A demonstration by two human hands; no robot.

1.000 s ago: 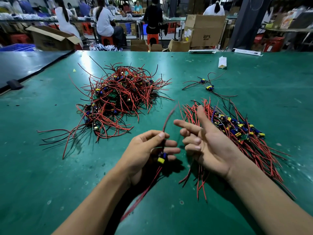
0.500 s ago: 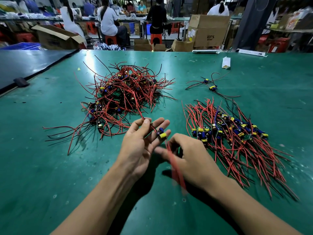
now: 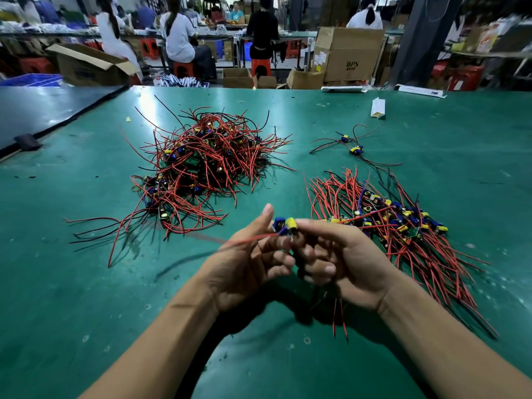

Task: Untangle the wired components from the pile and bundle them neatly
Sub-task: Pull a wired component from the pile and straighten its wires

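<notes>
A tangled pile [image 3: 201, 165] of red and black wired components lies on the green table, left of centre. To the right, a sorted bundle [image 3: 397, 226] fans out with its wires lying roughly parallel. Between them, above the table, my left hand [image 3: 247, 263] and my right hand [image 3: 342, 260] meet and both hold one wired component [image 3: 285, 224], a small blue and yellow part. Its red wires trail out to the left, blurred, and to the right over the bundle; more wire ends hang below my right hand.
Two loose components [image 3: 352, 145] lie behind the sorted bundle. A small white box [image 3: 377, 108] stands further back. A black table [image 3: 43, 110] adjoins on the left. Cardboard boxes [image 3: 348, 53] and seated people sit beyond the far edge.
My hands have come together and risen slightly. The component, held by my left hand alone before, is now gripped by both hands, with its wires swung out sideways.
</notes>
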